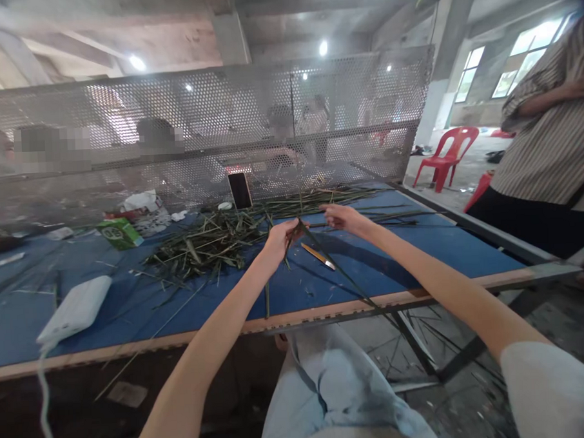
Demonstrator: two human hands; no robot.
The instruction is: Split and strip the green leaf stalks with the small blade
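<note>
My left hand (279, 240) is closed on the upper end of a long green leaf strip (345, 278) that slants down to the right, past the table's front edge. My right hand (344, 218) reaches out just beyond it with fingers pinched on thin green strips coming from the pile. A heap of green strips (215, 242) lies on the blue tabletop (419, 246) right behind both hands. A small knife (319, 256) rests flat on the table under my hands.
A perforated metal screen (196, 133) stands along the table's far side, a dark phone (240, 190) propped against it. A white power bank (76, 309) and a green carton (120, 233) lie at left. A person in a striped shirt (550, 137) stands at right, near red chairs (446, 155).
</note>
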